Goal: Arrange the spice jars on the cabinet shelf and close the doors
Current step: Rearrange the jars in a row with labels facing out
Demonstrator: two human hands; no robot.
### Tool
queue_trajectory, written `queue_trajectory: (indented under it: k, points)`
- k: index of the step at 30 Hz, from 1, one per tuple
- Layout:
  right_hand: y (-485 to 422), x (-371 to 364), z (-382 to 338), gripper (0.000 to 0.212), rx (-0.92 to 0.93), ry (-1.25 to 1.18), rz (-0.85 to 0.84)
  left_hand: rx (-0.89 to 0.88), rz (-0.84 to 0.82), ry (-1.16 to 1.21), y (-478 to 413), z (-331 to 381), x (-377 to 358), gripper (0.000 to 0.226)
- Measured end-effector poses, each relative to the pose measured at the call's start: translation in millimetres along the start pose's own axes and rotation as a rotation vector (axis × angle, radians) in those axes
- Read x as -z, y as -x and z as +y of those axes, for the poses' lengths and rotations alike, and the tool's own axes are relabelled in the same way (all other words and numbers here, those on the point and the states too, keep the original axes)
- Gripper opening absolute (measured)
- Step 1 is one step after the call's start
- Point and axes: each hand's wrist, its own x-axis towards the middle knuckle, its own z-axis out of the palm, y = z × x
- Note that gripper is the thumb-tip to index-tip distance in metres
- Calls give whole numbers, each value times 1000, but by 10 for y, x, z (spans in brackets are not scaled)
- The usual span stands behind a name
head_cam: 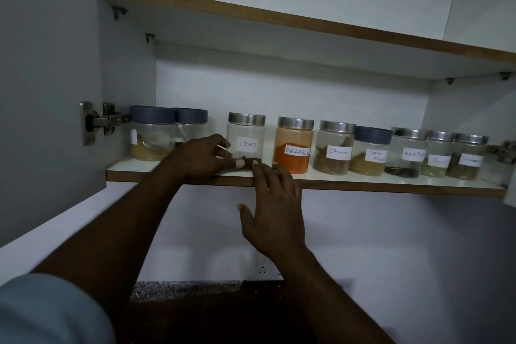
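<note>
Several clear spice jars stand in a row on the lower cabinet shelf (363, 180). The jar labelled Cloves (247, 134) has a steel lid and stands left of centre. My left hand (199, 158) rests on the shelf at that jar's left side, fingers curled against its base, thumb at its front. My right hand (275, 209) is in front of the shelf edge, fingers apart, fingertips touching the shelf just below the Cloves jar. To the right stand the Red chilli powder jar (294, 145), the Cinnamon jar (333, 148), the Garam masala jar (370, 152), the Black pepper jar (407, 153) and two more.
Two blue-lidded jars (152, 134) stand at the shelf's left end beside the door hinge (97, 123). The left door (47, 78) is swung open. An upper shelf (279, 19) runs above. A wall socket (262, 269) and a dark countertop (184, 289) lie below.
</note>
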Motion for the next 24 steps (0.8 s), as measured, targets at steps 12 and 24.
queue_trajectory:
  k: [12, 24]
  points:
    - [1, -63, 22, 87, 1, -14, 40, 17, -2, 3, 56, 62, 20, 77]
    - [28, -179, 43, 81, -37, 19, 156, 72, -2, -55, 75, 128, 35, 80]
